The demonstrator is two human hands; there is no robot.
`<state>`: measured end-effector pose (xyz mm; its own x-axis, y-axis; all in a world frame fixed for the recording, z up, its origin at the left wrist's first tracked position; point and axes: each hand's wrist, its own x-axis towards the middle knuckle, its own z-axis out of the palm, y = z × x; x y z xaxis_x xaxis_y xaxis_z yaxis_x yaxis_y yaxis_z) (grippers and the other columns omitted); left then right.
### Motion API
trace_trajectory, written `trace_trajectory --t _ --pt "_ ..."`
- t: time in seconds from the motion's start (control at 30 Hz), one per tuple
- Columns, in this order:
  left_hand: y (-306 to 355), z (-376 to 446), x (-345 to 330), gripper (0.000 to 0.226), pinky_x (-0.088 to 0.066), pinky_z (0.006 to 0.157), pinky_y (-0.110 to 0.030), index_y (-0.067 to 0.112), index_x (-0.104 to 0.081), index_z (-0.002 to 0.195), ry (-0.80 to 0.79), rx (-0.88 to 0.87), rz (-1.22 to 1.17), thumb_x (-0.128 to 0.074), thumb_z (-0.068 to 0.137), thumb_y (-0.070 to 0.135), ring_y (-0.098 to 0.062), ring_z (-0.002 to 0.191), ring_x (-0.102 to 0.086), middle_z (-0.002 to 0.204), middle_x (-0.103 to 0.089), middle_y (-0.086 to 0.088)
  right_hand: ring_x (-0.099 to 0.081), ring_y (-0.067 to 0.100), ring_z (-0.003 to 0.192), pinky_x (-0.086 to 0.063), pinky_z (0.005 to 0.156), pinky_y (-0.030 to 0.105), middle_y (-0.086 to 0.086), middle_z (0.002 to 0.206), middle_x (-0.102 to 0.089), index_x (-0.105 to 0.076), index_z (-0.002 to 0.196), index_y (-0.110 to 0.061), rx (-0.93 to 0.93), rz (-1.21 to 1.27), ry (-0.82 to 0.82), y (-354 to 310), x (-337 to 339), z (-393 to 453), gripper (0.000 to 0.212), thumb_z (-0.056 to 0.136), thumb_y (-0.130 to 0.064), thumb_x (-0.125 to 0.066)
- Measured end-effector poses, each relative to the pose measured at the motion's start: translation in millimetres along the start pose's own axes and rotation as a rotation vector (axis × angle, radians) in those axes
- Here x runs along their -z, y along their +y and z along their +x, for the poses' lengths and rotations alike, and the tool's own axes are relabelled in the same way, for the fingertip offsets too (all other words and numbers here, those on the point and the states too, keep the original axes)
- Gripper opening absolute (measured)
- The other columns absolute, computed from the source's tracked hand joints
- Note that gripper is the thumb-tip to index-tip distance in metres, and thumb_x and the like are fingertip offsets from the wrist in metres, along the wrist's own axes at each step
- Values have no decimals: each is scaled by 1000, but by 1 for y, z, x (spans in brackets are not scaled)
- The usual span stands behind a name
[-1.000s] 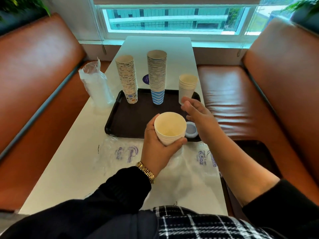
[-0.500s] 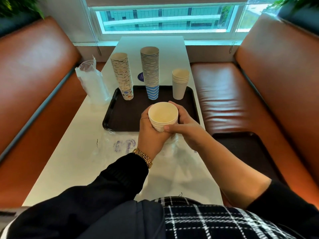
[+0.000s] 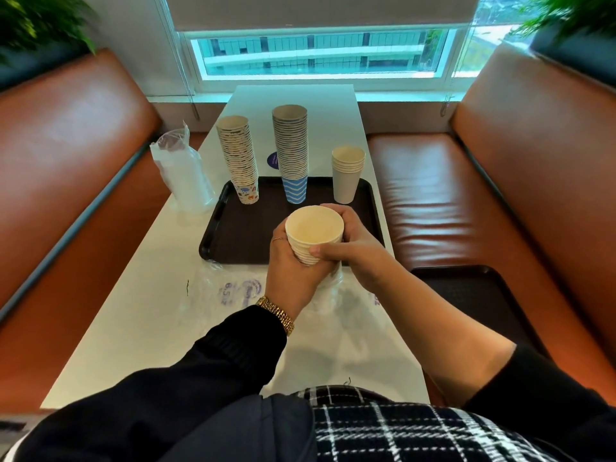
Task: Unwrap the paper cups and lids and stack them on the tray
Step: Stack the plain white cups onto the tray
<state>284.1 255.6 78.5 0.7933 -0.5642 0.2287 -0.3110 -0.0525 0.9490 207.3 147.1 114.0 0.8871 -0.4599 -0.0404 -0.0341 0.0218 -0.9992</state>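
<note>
Cream paper fills both hands: the left hand (image 3: pixel 293 268) wraps its fingers round the lower part of a short nested stack of plain cups (image 3: pixel 315 238), while the right hand (image 3: pixel 353 248) curls round the far side with its thumb pressed on the ribbed rims, so both grip the same stack just above the near edge of the dark tray (image 3: pixel 233 235). Further out, three stacks already stand upright on the tray: a tall printed one (image 3: pixel 238 158), a taller blue-striped one (image 3: pixel 290 151) and a short plain one (image 3: pixel 347 173). I judge the cups mostly done, with this stack yet to be set down. Emptied clear wrapping (image 3: pixel 233 291) lies on the white table (image 3: pixel 140 328), partly hidden under the arms. A wrapped bundle (image 3: pixel 183 175) beside the tray, possibly lids, looks unopened; its contents are hard to make out.
</note>
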Motion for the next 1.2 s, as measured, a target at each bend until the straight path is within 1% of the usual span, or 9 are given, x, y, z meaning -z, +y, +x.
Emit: trace_trajectory --t 0.17,0.23,0.33,0.47,0.6,0.7,0.8,1.0,1.2 --pt "3 1 0 86 -42 86 -5 30 -38 129 21 -3 13 -90 62 22 5 111 -52 126 -52 8 -51 14 124 -42 107 30 -4 133 -51 -34 132 -37 143 -218 13 -9 2 5 98 48 -48 -85" --pt "5 1 -1 84 -42 84 -3 30 -39 129 21 -2 0 -90 63 22 8 109 -53 124 -53 9 -54 11 120 -43 106 28 -11 125 -52 -32 138 -35 177 -253 16 -16 5 6 99 55 -42 -86" --pt "7 1 -1 84 -45 84 -5 29 -39 130 7 -1 -13 -90 63 25 11 108 -53 123 -53 12 -57 11 115 -48 100 27 -8 123 -53 -35 141 -32 202 -146 41 -28 13 15 94 61 -35 -84" --pt "5 0 -1 97 -42 89 -5 25 -37 138 4 29 19 -90 58 38 8 113 -49 132 -46 8 -57 22 111 -50 91 28 10 126 -52 -50 126 -32 254 157 115 -57 30 39 96 43 -53 -93" --pt "3 0 0 100 -40 92 -9 34 -33 138 -13 63 24 -92 57 34 13 113 -45 132 -43 11 -62 16 97 -51 77 23 6 116 -58 -49 122 -20 265 296 266 -79 60 81 68 63 -23 -82" --pt "2 -1 1 99 -42 100 -20 40 -31 135 -28 71 39 -92 58 34 3 118 -47 134 -43 10 -62 16 102 -53 86 28 3 115 -60 -47 123 -25 246 164 361 -79 84 114 74 60 -25 -85" --pt "3 0 1 96 -40 94 -12 44 -30 133 -45 78 36 -89 58 39 1 118 -47 133 -42 13 -59 8 99 -52 81 19 -6 110 -57 -41 132 -19 223 -4 421 -80 99 144 81 65 -19 -85" --pt "4 0 1 96 -40 91 -4 49 -32 128 -30 68 35 -84 49 60 10 116 -45 130 -42 23 -56 10 98 -49 85 29 -7 109 -55 -44 132 -19 221 -224 525 -73 111 193 71 73 -17 -85" --pt "1 0 0 97 -47 101 -28 41 -34 132 -44 71 11 -82 49 59 -5 120 -51 134 -48 12 -55 18 114 -49 94 29 5 131 -54 -40 144 -13 200 -282 570 -49 112 212 86 71 -22 -86"
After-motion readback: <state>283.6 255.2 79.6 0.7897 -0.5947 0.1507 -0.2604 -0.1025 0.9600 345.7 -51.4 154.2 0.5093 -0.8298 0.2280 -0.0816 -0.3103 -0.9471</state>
